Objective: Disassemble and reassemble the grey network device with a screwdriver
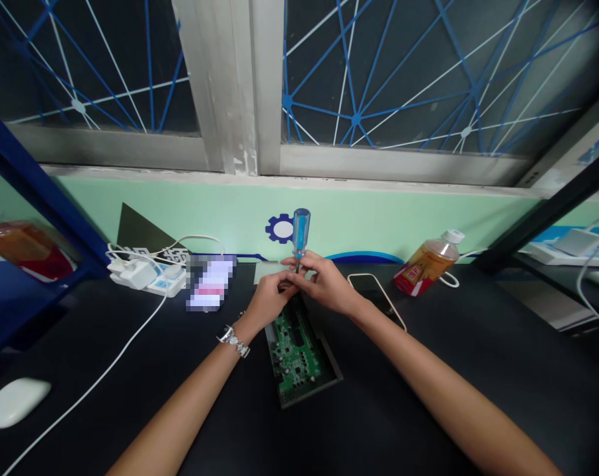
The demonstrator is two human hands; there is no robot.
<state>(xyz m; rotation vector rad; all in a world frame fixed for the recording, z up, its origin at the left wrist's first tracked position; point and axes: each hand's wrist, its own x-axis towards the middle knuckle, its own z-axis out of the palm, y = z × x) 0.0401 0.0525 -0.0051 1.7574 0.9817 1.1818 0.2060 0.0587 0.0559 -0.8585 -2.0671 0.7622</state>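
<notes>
A screwdriver [301,231] with a clear blue handle stands nearly upright over the far end of a green circuit board [299,357]. My right hand [326,281] has its fingers closed around the screwdriver's shaft, just below the handle. Beside it, my left hand [270,297] is closed, its fingertips pinched together near the lower shaft and touching the right fingers. What the left fingers pinch is hidden, and so is the screwdriver's tip. The board lies in a shallow dark metal frame [335,360] on the black table [379,423].
A phone [376,297] lies right of my hands, with a tipped-looking drink bottle [423,264] beyond it. To the left are a lit phone [210,284], a white power strip [165,281] with cables, and a white mouse-like object [16,402]. A green wall [230,205] rises behind.
</notes>
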